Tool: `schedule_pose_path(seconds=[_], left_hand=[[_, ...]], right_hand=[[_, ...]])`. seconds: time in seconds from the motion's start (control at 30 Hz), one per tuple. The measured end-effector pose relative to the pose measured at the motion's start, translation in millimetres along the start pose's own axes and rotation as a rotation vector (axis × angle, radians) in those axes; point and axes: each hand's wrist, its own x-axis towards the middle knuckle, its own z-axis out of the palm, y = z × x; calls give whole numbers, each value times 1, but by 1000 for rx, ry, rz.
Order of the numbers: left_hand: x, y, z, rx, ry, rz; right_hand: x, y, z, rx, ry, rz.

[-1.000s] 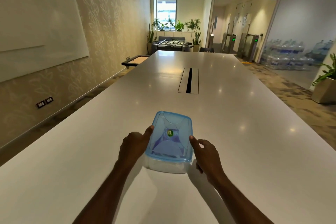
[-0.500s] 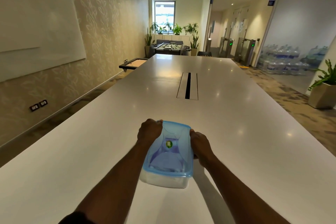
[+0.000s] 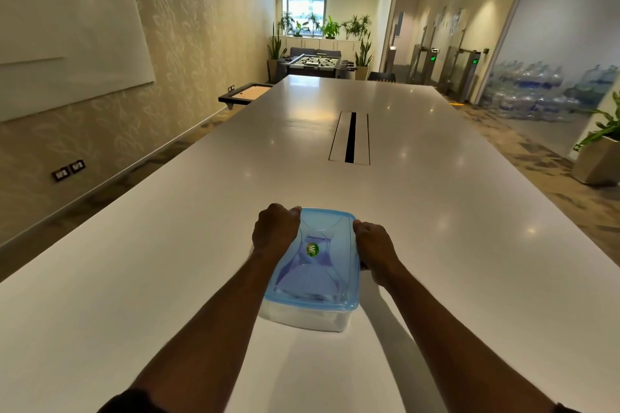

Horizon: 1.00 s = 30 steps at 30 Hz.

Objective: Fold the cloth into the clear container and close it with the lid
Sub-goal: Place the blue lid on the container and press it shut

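Note:
The clear container (image 3: pixel 303 317) stands on the white table (image 3: pixel 167 261) with its blue lid (image 3: pixel 315 265) on top; a green round sticker marks the lid's middle. A pale cloth shows dimly through the container's wall. My left hand (image 3: pixel 275 231) is curled over the lid's far left corner and edge. On the opposite side, my right hand (image 3: pixel 374 245) clamps the lid's right edge, fingers wrapped down along the side. Both hands press on the lid and container.
A cable slot (image 3: pixel 350 137) with a dark gap runs along the table's middle, beyond the container. The table's left edge drops to a carpeted aisle by the wall. A planter (image 3: pixel 600 157) stands off the right side.
Both hands slid from the lid's near corners up to its far half, the left now curled over the far left corner. The camera tipped downward and nearer.

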Motion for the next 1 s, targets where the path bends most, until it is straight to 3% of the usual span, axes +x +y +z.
schedule_pose_path(seconds=[0.23,0.5,1.0], left_hand=[[-8,1,-1,66,32,96],[-15,2,-1,131,83,174],[-14,0,-1,107,107,206]], right_hand=[[7,-14,0,-74,-5,79],[16,-13,15,-233,264,88],[20,-10,17,-172,291,103]])
